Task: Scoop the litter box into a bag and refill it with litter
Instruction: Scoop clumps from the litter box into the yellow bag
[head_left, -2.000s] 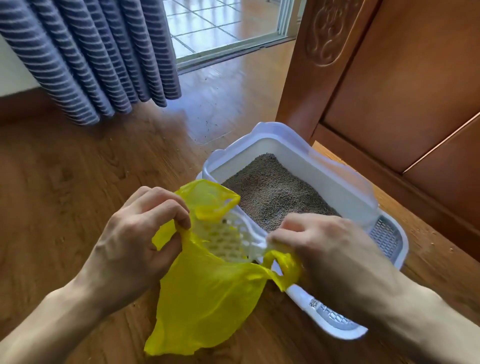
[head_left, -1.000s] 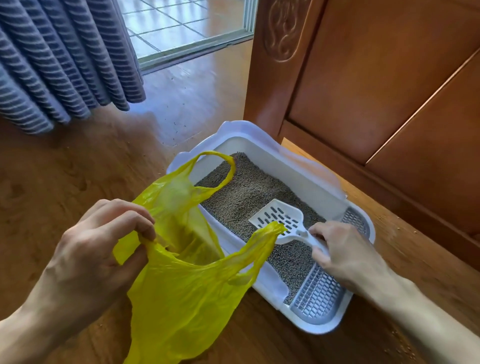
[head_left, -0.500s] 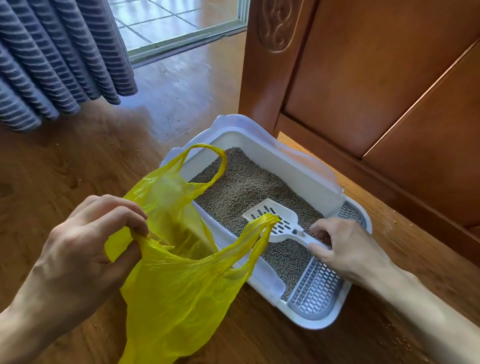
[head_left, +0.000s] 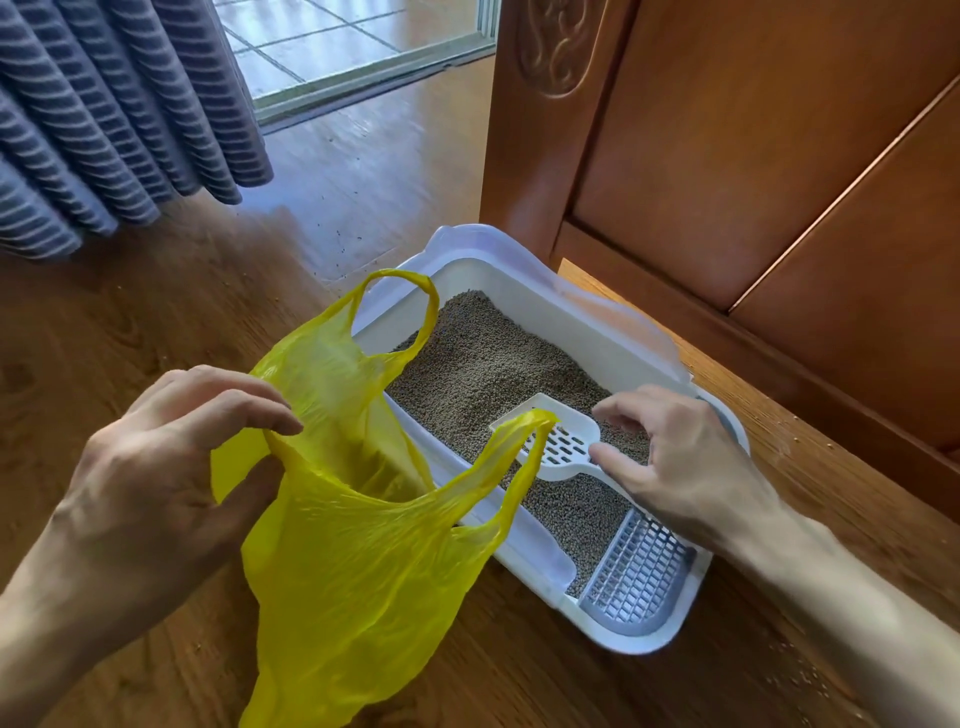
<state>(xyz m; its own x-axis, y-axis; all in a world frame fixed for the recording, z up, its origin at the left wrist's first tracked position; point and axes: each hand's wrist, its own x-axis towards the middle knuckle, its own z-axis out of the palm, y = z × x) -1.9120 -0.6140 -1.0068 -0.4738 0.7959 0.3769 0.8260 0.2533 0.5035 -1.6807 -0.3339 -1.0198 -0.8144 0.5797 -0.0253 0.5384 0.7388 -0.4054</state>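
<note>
The left hand (head_left: 156, 467), at the lower left of the frame, pinches the rim of a yellow plastic bag (head_left: 353, 561) between thumb and curled fingers, holding its mouth open. The bag hangs down the centre of the frame to the bottom edge; its far handle loop lies over the near wall of the litter box, and its near loop drapes across the head of the scoop. The right hand (head_left: 675, 462), at centre right, grips the handle of a white slotted scoop (head_left: 563, 441), whose head rests on the grey litter (head_left: 483, 374). The white litter box (head_left: 519, 280) sits on the wooden floor (head_left: 130, 312), with a grey grid step (head_left: 639, 577) at its near end. A carved wooden door (head_left: 727, 156) fills the upper right, just beside the box. A striped curtain (head_left: 104, 114) hangs at upper left.
</note>
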